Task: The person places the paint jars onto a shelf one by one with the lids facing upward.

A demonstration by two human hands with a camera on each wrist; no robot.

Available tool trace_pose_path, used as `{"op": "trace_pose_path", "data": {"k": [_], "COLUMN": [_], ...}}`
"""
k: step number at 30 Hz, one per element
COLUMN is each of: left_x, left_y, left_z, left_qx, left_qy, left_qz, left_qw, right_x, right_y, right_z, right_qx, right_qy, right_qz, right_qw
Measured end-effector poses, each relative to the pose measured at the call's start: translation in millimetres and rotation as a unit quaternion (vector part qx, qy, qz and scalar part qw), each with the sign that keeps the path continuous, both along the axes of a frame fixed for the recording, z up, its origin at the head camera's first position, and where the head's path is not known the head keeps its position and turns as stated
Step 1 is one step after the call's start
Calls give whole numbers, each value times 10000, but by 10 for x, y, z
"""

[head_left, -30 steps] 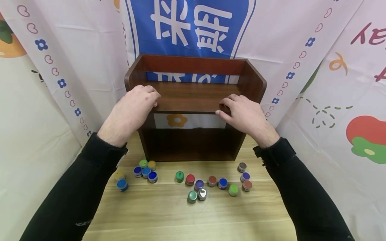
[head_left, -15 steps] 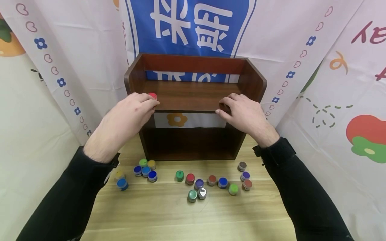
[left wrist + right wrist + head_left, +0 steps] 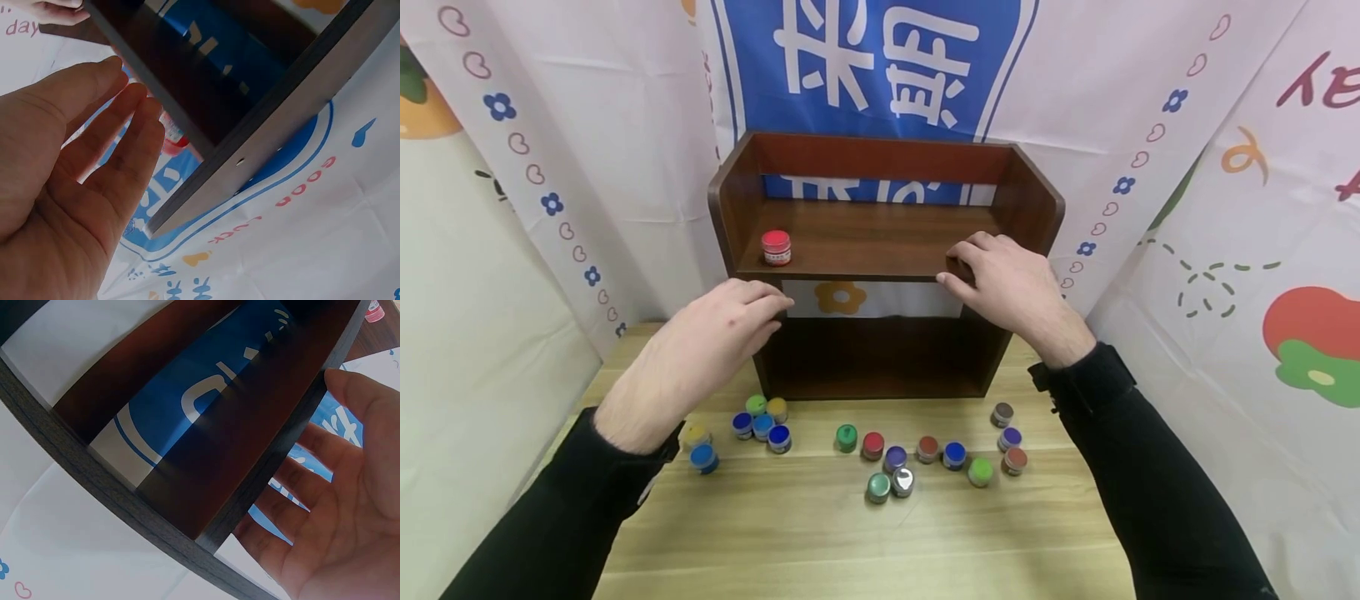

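Observation:
A small paint jar with a red lid stands upright at the left end of the upper board of a dark brown wooden shelf. Just below and left of it hovers my left hand, fingers loosely bent and holding nothing. The left wrist view shows this hand apart from the shelf, the red jar partly hidden behind its fingertips. My right hand rests at the front right of the upper board. In the right wrist view, the thumb of that hand touches the board's front edge, its fingers spread loosely.
Several small jars are scattered on the wooden table before the shelf: blue ones at left, a red one mid-table, a green one at right. Printed white cloth hangs behind and along both sides.
My left hand has let go of the red-lidded jar and drawn back down and left, leaving it standing on the upper board. The right hand has stayed put.

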State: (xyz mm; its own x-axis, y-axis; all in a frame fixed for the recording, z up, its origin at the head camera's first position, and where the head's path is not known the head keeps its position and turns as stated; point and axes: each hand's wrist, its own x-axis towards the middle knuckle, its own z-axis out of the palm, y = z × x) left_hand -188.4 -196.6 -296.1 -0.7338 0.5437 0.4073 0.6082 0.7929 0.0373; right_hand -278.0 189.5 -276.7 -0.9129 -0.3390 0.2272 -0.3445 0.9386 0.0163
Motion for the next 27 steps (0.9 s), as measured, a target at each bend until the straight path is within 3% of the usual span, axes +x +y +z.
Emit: {"op": "trace_pose_path", "data": {"k": [10, 16, 21, 27], "left_x": [2, -13, -59, -151], "left_y": [-66, -54, -30, -63], "left_z": [-261, -471, -674, -882], "left_qx": [-440, -697, -855, -874], "left_qy": [-485, -768, -921, -1349], "left_qz": [67, -11, -258, -736], "left_qw": [9978, 9946, 9917, 9843], "right_x": [-1, 1, -1, -2], "right_y": [3, -1, -8, -6], "right_z": [-4, 1, 3, 1], "right_qx": [-2, 11, 14, 27], "right_qy": [41, 13, -2, -2], "right_qz": [17, -5, -16, -22], "right_qw": [10000, 10000, 10000, 10000]}}
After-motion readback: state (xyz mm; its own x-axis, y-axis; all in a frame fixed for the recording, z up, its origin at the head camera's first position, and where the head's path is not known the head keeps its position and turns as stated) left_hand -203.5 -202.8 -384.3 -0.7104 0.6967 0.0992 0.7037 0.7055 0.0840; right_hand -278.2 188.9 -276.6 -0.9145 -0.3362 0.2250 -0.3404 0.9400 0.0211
